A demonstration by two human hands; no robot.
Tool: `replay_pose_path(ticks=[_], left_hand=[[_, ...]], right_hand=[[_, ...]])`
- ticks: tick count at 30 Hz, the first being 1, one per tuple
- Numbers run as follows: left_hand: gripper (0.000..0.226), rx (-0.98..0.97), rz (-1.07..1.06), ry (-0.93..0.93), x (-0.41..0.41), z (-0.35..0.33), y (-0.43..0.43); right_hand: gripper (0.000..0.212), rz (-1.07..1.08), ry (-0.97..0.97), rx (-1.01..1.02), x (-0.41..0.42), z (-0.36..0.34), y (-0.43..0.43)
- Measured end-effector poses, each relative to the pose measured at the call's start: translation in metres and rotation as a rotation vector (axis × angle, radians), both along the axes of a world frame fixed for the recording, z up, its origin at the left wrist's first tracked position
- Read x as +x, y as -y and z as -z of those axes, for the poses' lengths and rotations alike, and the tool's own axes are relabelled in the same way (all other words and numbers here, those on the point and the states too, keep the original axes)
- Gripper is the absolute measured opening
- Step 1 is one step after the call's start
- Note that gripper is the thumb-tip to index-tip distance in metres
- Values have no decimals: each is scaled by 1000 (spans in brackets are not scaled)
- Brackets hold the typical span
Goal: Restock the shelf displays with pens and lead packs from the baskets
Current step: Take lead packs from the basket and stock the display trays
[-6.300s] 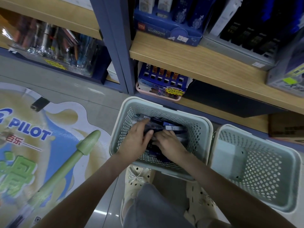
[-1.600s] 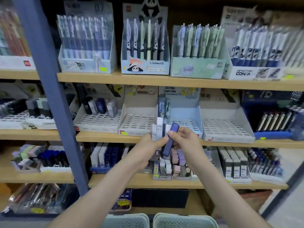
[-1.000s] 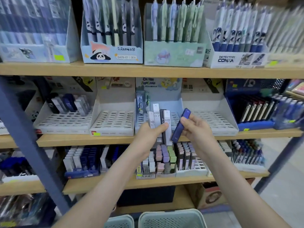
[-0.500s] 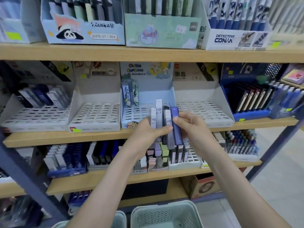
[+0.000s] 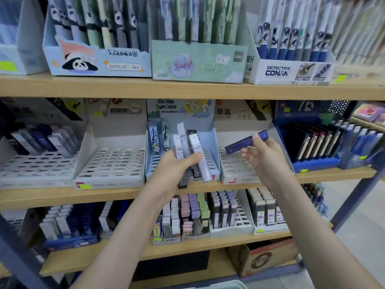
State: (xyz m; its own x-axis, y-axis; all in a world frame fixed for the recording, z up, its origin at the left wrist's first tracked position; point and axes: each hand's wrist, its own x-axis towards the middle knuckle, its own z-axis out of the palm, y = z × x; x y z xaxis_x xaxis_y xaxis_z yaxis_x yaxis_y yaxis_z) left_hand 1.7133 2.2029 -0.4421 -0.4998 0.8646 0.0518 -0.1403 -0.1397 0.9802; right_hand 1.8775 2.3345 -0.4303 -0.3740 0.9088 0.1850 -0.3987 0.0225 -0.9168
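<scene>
Lead packs [image 5: 194, 151]: three pale ones marked HB 07 plus at least one dark, fanned upright in the left hand's [image 5: 175, 170] grip, in front of the light-blue cartoon tray [image 5: 214, 140]. One dark-blue lead pack [image 5: 243, 142], tilted, is pinched by the right hand [image 5: 262, 157] over the white slotted tray [image 5: 233, 172] next right. Both trays sit at the front edge of the middle wooden shelf [image 5: 62, 195]. Pen boxes [image 5: 125, 65] line the shelf above.

Brown printed cardboard box [image 5: 264, 260] low down, just right of a flat black box [image 5: 173, 265], pale grey floor [image 5: 364, 236] beyond.
</scene>
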Motion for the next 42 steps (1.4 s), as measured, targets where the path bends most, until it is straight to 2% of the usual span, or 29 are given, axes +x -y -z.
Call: replay_pose_path(ticks=[3, 6, 10, 15, 20, 26, 32, 38, 42], left_hand=[[19, 30, -16, 20, -2, -1, -3], [19, 66, -46, 32, -4, -2, -8], [26, 80, -77, 32, -8, -2, -13], [18, 89, -81, -12, -12, -2, -16], [15, 81, -101, -24, -16, 2, -19], [15, 71, -104, -17, -18, 1, -21], [18, 62, -111, -15, -18, 1, -20], [19, 56, -111, -10, -18, -2, -19], [19, 45, -110, -42, -18, -2, -18]], right_hand=[[26, 103, 137, 27, -11, -1, -21], [16, 130, 255, 57, -27, 0, -37], [16, 105, 404, 60, -42, 2, -49], [14, 189, 586, 138, -47, 5, -60], [15, 199, 641, 180, -50, 1, -62], [15, 206, 646, 133, -48, 1, -66], [14, 143, 501, 58, -50, 6, -70], [18, 208, 731, 214, -57, 2, -69], [29, 244, 983, 469, -65, -7, -64]])
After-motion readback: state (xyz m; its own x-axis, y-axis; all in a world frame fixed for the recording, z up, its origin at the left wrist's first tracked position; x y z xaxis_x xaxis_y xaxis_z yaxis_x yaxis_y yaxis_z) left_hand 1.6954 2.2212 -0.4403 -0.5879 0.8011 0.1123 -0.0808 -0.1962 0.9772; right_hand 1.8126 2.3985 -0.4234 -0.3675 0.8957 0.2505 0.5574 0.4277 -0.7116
